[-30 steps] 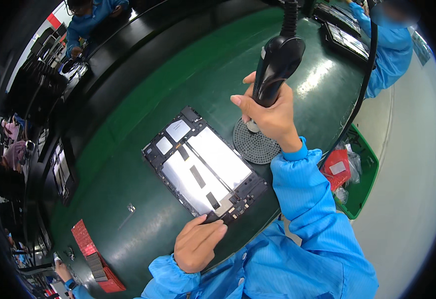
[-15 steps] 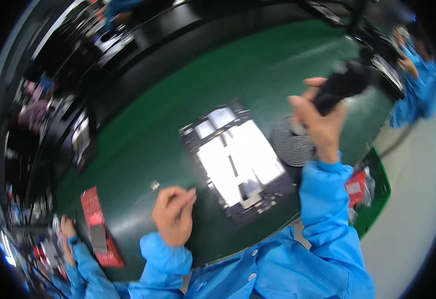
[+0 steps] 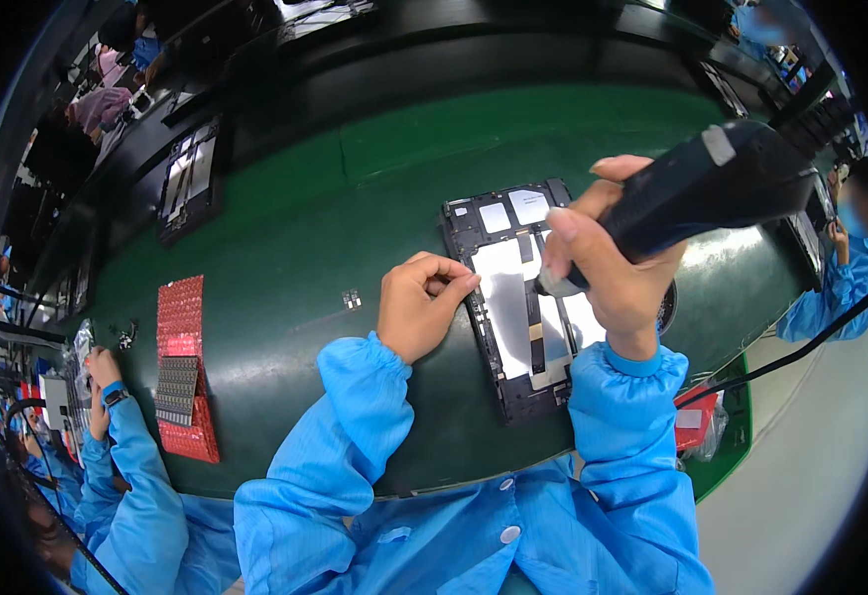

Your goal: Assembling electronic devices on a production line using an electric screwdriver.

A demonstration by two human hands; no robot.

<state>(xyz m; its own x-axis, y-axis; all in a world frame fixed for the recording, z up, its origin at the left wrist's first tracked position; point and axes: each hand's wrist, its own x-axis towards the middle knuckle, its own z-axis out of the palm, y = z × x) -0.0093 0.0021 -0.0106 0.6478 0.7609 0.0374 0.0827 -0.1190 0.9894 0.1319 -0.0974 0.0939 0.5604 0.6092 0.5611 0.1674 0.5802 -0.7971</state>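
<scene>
An opened tablet lies on the green bench mat, its black frame, white panels and dark ribbon strips showing. My right hand is closed round a thick black electric screwdriver, held slantwise over the tablet. Its pale lower end is among my fingers above the middle strip; the very tip cannot be made out. My left hand is closed, thumb and forefinger pinched at the tablet's left edge. Whatever they hold, if anything, is too small to see. Behind my right wrist, a dark round dish is mostly hidden.
Small silvery parts lie left of my left hand. A red bubble-wrap sheet bears a strip of small parts. A green bin stands at the right, with a black cable above it. Co-workers' sleeves show at left.
My right hand has brought the screwdriver from beyond the round dish to over the tablet. My left hand has moved up to the tablet's left edge. The whole view has shifted.
</scene>
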